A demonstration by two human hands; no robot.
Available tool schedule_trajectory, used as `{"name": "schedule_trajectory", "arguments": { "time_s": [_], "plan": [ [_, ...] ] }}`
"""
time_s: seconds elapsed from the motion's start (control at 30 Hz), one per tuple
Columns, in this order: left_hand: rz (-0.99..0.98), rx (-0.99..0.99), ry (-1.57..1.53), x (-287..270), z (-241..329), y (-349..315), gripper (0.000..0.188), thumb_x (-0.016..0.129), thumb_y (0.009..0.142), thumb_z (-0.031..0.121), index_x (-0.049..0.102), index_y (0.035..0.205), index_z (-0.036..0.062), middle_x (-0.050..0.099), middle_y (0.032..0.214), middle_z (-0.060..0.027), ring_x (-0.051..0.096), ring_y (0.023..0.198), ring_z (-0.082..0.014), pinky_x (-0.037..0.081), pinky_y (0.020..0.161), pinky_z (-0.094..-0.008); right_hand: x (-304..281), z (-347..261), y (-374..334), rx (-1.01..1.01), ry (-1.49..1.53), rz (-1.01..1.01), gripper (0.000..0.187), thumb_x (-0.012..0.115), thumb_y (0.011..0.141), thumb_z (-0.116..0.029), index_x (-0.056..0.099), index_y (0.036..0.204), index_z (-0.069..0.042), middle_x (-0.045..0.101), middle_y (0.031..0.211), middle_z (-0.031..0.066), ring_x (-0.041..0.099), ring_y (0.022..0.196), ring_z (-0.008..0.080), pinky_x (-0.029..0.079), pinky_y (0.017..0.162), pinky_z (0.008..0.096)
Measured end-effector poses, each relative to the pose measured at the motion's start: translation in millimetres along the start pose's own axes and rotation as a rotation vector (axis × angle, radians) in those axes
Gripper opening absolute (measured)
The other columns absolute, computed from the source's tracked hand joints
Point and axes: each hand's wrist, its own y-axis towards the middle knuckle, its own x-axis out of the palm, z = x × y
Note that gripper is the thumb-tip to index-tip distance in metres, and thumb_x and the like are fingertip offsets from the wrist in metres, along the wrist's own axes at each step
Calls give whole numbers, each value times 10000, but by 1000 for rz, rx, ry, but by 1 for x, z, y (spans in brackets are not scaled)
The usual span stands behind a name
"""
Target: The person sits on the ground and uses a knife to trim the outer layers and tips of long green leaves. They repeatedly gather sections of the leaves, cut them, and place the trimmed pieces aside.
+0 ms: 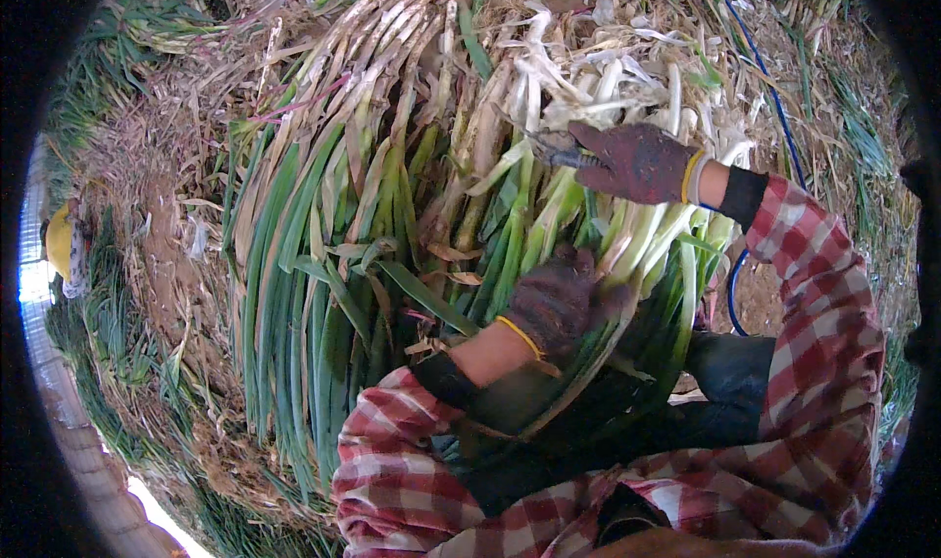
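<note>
Two red-and-white checked sleeves [818, 284] reach forward from the lower edge, over your dark trousers [730, 367]. Your left hand [554, 305], in a dark, dirt-stained glove with a yellow cuff edge, lies low among the long green onion stalks [515, 249], touching them at mid-length; its fingers look bent, but blur and shadow hide whether they pinch any, so you cannot tell. Higher and to the right, your right hand [637, 161], gloved alike, stretches leftward across the pale stalks, thumb and fingers toward a grey piece [557, 151] too blurred to name; whether they grip it, you cannot tell. Beside your left forearm, a thick sheaf [294, 254] lies with its green leaves toward you and its brown-skinned ends away. Beyond your right hand, bright white stalk ends [608, 78] lie among loose pale peelings. A blue hose [774, 93] curves down past your right wrist. Dry husks [147, 166] litter the ground at left, and farther off, more green leaves [123, 34] lie heaped near the upper left rim.
</note>
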Motion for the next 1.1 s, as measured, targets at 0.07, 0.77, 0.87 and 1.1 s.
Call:
{"name": "schedule_trajectory", "arguments": {
  "time_s": [0.07, 0.77, 0.87, 1.1],
  "plan": [
    [148, 123, 175, -12, -36, 4, 549, 509, 908, 534, 515, 1136, 34, 592, 1099, -238, 612, 993, -422, 510, 826, -501, 10, -7, -4, 16, 35, -86, 583, 532, 931, -421, 442, 1262, 50, 639, 796, 249, 639, 772, 438, 504, 717, 513],
    [94, 139, -115, -83, -183, 13, 328, 463, 971, 288, 608, 1240, 169, 627, 1209, -134, 616, 1068, -324, 492, 906, -401, 8, 10, -29, 34, 43, 147, 643, 538, 951, -416, 403, 1402, 21, 652, 931, 244, 641, 858, 432, 508, 771, 470],
    [69, 465, -63, -62, -199, 16, 356, 454, 965, 267, 599, 1275, 168, 604, 1284, -98, 596, 1118, -309, 449, 990, -386, -4, -6, -41, -9, 92, 73, 650, 537, 932, -427, 414, 1367, 40, 653, 902, 268, 649, 851, 429, 520, 770, 482],
    [100, -31, 22, -30, -218, -8, 898, 786, 728, 422, 376, 1310, -125, 609, 1158, -293, 627, 1072, -352, 482, 935, -425, 1, -54, -64, -202, 101, -101, 643, 569, 928, -389, 389, 1383, 28, 621, 746, 206, 638, 696, 399, 520, 632, 470]
  ]
}}
